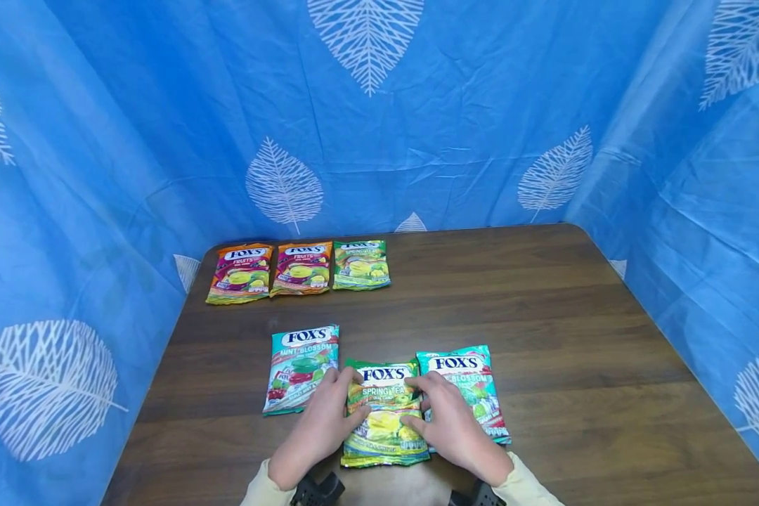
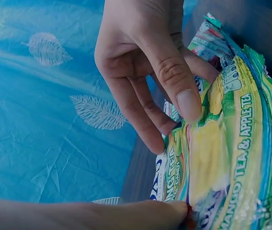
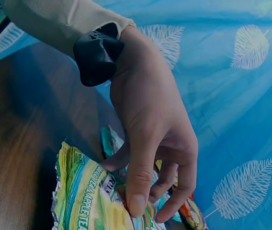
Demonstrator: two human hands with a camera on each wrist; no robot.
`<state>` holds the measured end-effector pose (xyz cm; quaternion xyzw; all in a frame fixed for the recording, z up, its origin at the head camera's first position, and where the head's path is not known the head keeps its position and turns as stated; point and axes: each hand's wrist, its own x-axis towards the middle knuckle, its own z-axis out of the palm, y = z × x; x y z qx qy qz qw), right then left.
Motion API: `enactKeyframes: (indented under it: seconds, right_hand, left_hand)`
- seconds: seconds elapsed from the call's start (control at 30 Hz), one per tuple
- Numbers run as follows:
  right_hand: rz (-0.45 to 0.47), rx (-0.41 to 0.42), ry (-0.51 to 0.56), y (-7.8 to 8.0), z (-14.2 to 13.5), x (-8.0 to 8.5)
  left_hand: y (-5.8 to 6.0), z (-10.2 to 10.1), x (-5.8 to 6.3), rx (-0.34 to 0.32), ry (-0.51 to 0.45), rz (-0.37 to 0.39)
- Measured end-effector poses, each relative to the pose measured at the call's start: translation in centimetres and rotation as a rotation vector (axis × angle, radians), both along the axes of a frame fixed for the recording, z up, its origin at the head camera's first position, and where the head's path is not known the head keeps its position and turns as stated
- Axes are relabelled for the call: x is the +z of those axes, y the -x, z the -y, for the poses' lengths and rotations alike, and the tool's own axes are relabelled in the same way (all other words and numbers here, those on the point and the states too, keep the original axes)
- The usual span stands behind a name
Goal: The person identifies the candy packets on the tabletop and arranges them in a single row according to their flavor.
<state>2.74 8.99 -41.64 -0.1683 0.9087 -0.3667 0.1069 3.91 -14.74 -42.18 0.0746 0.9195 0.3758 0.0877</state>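
Note:
A yellow-green Fox's Spring Tea candy bag [image 1: 386,439] lies on the table between my hands. My left hand [image 1: 321,422] holds its left side, thumb on the front and fingers curled at the edge. On the opposite side my right hand [image 1: 452,425] grips it the same way. The left wrist view shows the right hand [image 2: 148,57] across the bag, with one left finger [image 2: 102,214] at the bottom. In the right wrist view the left hand [image 3: 150,115] presses its thumb on the bag. Teal Mint Blossom bags flank it, one left [image 1: 300,362], one right [image 1: 481,393], partly covered by my right hand.
Along the back left edge of the brown wooden table [image 1: 544,316] lie two orange Fruits bags, one at the corner [image 1: 237,274] and one beside it [image 1: 300,268], then another Spring Tea bag [image 1: 360,266]. A blue leaf-printed curtain [image 1: 468,112] surrounds the table.

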Motion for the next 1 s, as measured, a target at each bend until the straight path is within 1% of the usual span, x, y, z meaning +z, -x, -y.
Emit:
enactKeyframes:
  seconds: [0.07, 0.13, 0.23, 0.27, 0.37, 0.43, 0.53, 0.67, 0.7, 0.77, 0.87, 1.0]
  right_hand:
    - [-0.012, -0.007, 0.004, -0.2, 0.0, -0.1]
    - [-0.017, -0.007, 0.016, -0.3, 0.0, -0.1]
    - [-0.014, 0.000, 0.037, -0.3, -0.1, -0.1]
    - [-0.012, 0.001, 0.040, -0.3, -0.1, -0.1]
    - [-0.003, -0.004, 0.049, -0.3, 0.1, -0.1]
    - [0.001, -0.011, 0.058, -0.2, 0.2, 0.0]
    - [0.003, -0.017, 0.074, -0.1, 0.3, 0.1]
    - [0.000, -0.022, 0.086, 0.3, 0.3, 0.4]
    - [0.001, -0.022, 0.091, 0.4, 0.3, 0.5]
    - [0.011, -0.020, 0.113, 0.6, 0.2, 0.6]
    - [0.035, -0.015, 0.153, 1.0, 0.0, 0.7]
    - [0.055, -0.025, 0.189, 1.6, -0.2, 0.8]
  left_hand:
    - [0.0, 0.1, -0.5, -0.001, -0.013, -0.020]
    - [0.1, 0.4, -1.4, 0.000, -0.028, -0.039]
    - [0.1, 0.6, -1.9, -0.005, -0.045, -0.054]
    - [0.1, 0.7, -2.2, -0.008, -0.050, -0.071]
    - [0.3, 0.9, -3.0, -0.003, -0.059, -0.096]
    - [0.4, 1.1, -3.7, 0.013, -0.063, -0.102]
    - [0.5, 1.2, -3.8, 0.013, -0.068, -0.116]
    - [0.4, 0.8, -1.2, 0.013, -0.070, -0.100]
    - [0.5, 0.8, -0.7, 0.017, -0.075, -0.092]
    - [0.6, 0.5, 0.8, 0.030, -0.069, -0.063]
    - [1.0, 0.3, 1.5, 0.038, -0.048, -0.044]
    - [1.7, 0.1, 1.9, 0.042, -0.035, -0.064]
